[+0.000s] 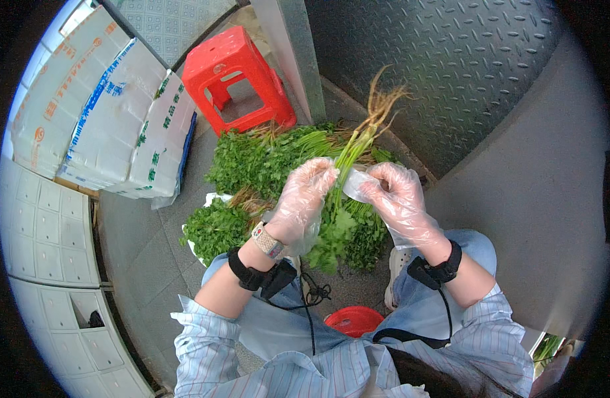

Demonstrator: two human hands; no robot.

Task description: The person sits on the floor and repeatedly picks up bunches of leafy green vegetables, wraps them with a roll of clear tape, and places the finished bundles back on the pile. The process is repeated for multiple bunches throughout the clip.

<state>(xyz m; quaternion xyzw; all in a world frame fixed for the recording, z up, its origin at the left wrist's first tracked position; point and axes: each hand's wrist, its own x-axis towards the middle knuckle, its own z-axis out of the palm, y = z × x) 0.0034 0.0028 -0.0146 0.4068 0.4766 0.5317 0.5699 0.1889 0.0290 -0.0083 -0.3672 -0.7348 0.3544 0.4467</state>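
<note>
My left hand (307,199), in a clear plastic glove, is closed around the green stems of a small bunch of cilantro (354,144). The bunch is tilted, its brown roots up and its leaves hanging down. Close at its right side, my right hand (392,194), gloved the same way, pinches a whitish, translucent strip or flap (357,185); whether it is part of the glove I cannot tell. A big heap of cilantro (255,159) lies on the floor beyond my hands, and a smaller pile (218,226) on something white is left of my left wrist.
Behind the heap stands a red plastic stool (235,79). White foam boxes (116,114) are stacked at the left, above grey lockers (51,226). A diamond-plate metal panel (434,74) rises at the upper right. Part of another red plastic seat (354,321) shows between my knees.
</note>
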